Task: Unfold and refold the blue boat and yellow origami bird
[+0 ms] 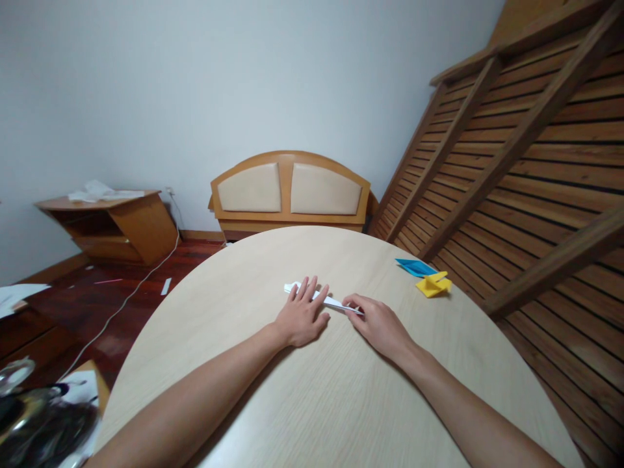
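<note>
Pressed flat, palm down and fingers spread, the left hand (302, 316) pins a folded white paper (322, 299) to the table (312, 396). Its fingertips lie over the paper's left part, and the paper's left end shows just past them. The right hand (377, 325) lies close beside it, fingers curled down; its fingertips (351, 303) pinch or press the paper's narrow right tip — which of the two cannot be told at this size. The paper is long and thin, tapering toward the right hand, and sits near the middle of the round, pale wood tabletop, slightly on the far side. Both bare forearms reach in from the near edge.

Well apart from the hands, near the table's far right rim, a blue folded paper (415, 267) lies flat, and a yellow folded paper (433, 285) sits just beside it on the near side — touching or nearly so.

Beyond the table a wooden headboard (290, 192) with two beige padded panels leans against the white wall. A slatted wooden frame (526, 162) stands tilted at the right. At the left a low wooden cabinet (114, 227) has white paper on top, and a white cable (127, 299) runs across the dark red floor.
</note>
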